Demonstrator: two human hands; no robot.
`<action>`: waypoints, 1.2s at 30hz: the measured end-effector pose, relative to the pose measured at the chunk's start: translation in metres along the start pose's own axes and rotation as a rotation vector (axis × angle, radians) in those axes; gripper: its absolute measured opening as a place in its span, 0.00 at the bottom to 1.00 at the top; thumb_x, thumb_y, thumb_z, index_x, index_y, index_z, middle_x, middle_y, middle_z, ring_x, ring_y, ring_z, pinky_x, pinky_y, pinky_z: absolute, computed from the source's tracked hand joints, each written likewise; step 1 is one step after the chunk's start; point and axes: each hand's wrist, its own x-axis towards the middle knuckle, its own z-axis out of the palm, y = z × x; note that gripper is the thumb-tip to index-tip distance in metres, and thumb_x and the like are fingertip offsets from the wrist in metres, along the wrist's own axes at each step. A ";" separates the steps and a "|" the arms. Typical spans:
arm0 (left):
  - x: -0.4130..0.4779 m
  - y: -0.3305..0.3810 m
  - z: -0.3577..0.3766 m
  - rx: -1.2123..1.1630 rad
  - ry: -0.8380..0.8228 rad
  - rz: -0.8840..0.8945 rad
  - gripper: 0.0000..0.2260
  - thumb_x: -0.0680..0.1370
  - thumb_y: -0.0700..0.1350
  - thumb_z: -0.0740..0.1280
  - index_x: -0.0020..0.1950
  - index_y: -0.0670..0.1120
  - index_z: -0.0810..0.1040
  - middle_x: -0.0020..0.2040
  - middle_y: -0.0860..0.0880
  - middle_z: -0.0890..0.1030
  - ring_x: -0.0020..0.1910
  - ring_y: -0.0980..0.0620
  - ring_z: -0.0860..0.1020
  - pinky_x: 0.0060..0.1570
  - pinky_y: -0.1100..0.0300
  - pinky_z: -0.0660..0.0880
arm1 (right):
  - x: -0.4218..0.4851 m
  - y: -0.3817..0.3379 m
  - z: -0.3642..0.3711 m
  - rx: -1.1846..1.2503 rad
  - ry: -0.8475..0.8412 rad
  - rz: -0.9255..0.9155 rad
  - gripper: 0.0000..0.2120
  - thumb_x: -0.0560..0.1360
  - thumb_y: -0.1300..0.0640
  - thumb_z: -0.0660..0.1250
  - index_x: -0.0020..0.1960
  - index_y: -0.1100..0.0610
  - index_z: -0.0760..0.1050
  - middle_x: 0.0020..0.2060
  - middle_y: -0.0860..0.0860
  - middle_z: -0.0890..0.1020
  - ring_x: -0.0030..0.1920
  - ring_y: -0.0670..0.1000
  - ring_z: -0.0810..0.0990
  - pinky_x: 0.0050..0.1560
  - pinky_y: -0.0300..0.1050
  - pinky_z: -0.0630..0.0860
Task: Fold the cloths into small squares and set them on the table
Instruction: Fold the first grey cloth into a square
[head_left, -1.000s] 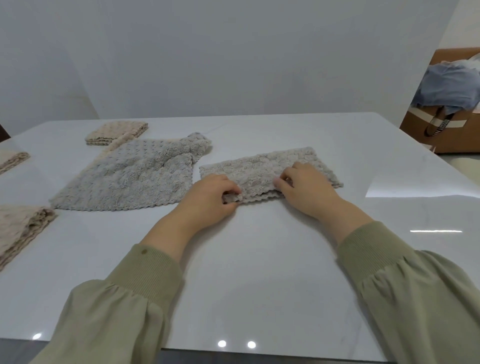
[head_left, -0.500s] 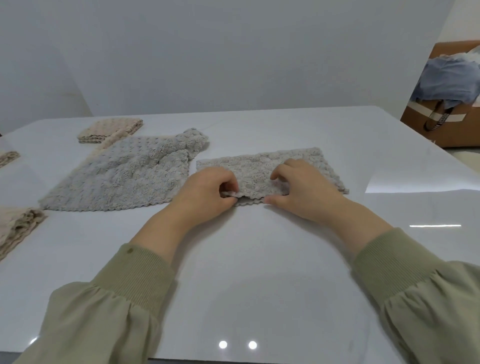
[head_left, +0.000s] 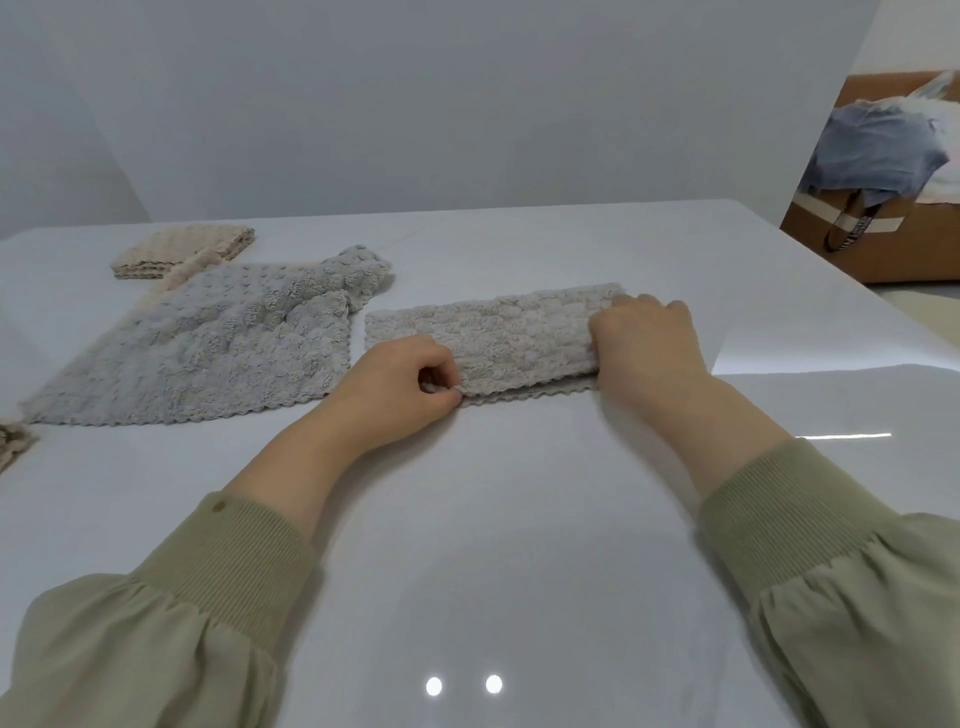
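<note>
Two olive sleeves (head_left: 218, 587) reach over the glossy white table (head_left: 519, 519). The left hand (head_left: 400, 397) pinches the near edge of the folded strip cloth (head_left: 493, 338) between thumb and curled fingers. The right hand (head_left: 649, 343) covers the strip's right end, fingers curled over it, thumb hidden. The strip lies flat on the table, mid-way across. Just left of it, a grey cloth (head_left: 208, 353) lies spread open. Beyond that sits a folded beige cloth (head_left: 182, 252). Far right stands a cardboard box (head_left: 883, 249).
</note>
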 end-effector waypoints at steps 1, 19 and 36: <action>0.000 0.000 0.000 -0.011 0.000 -0.004 0.07 0.71 0.41 0.71 0.38 0.52 0.77 0.40 0.55 0.78 0.42 0.60 0.75 0.44 0.65 0.71 | 0.000 0.001 -0.002 -0.008 -0.002 0.052 0.11 0.69 0.67 0.62 0.34 0.57 0.62 0.35 0.50 0.68 0.48 0.56 0.71 0.49 0.49 0.61; -0.004 0.000 -0.011 0.200 -0.070 0.028 0.10 0.73 0.47 0.70 0.54 0.52 0.82 0.50 0.55 0.77 0.50 0.54 0.75 0.52 0.60 0.70 | -0.008 -0.028 0.010 0.251 -0.057 -0.292 0.14 0.75 0.45 0.61 0.54 0.54 0.70 0.49 0.51 0.72 0.53 0.53 0.69 0.54 0.50 0.69; 0.001 0.013 -0.020 -0.048 0.143 -0.167 0.09 0.79 0.46 0.63 0.54 0.49 0.81 0.47 0.50 0.83 0.44 0.53 0.78 0.44 0.58 0.73 | -0.002 -0.035 0.001 0.394 0.385 -0.176 0.21 0.76 0.49 0.47 0.36 0.58 0.73 0.25 0.51 0.73 0.30 0.57 0.71 0.43 0.51 0.71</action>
